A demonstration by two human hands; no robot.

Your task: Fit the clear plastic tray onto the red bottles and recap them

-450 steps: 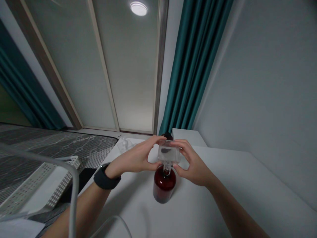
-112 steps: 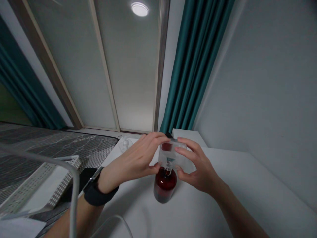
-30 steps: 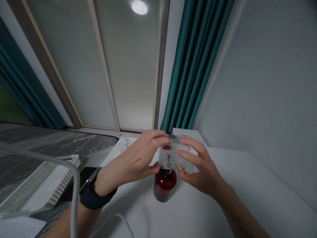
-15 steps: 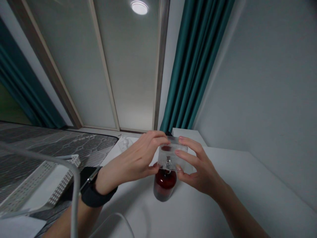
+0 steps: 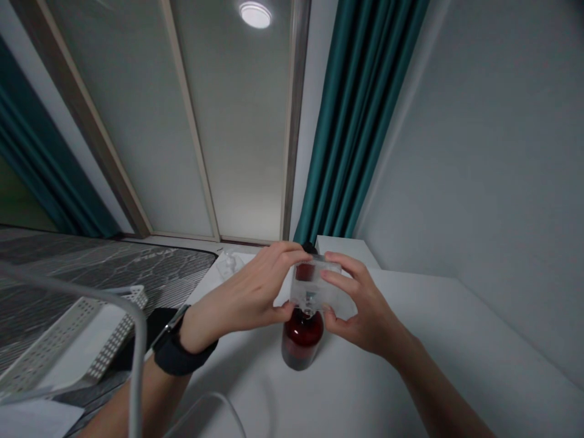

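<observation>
A clear, rectangular plastic box [image 5: 316,287] is held up over the table by both hands. My left hand [image 5: 258,292], with a dark smartwatch [image 5: 180,350] on the wrist, grips its left side, thumb below and fingers on top. On the right side, my right hand [image 5: 365,307] pinches it between thumb and fingers. Just below and behind the box stands a dark red, rounded bottle [image 5: 301,340]; its neck shows partly through the clear plastic. Whether box and bottle touch, I cannot tell. Another reddish thing with a black top [image 5: 310,248] is mostly hidden behind the box.
All this is over a white table [image 5: 356,389]. A crumpled clear plastic piece [image 5: 229,264] lies at its far left corner, and a white box-like block [image 5: 349,248] stands at the back. A pale cable [image 5: 138,365] arches at left, near a white perforated basket [image 5: 68,347].
The clear box has tilted slightly, and its top edge sits a little lower, showing more of the black top behind. Both hands keep their hold.
</observation>
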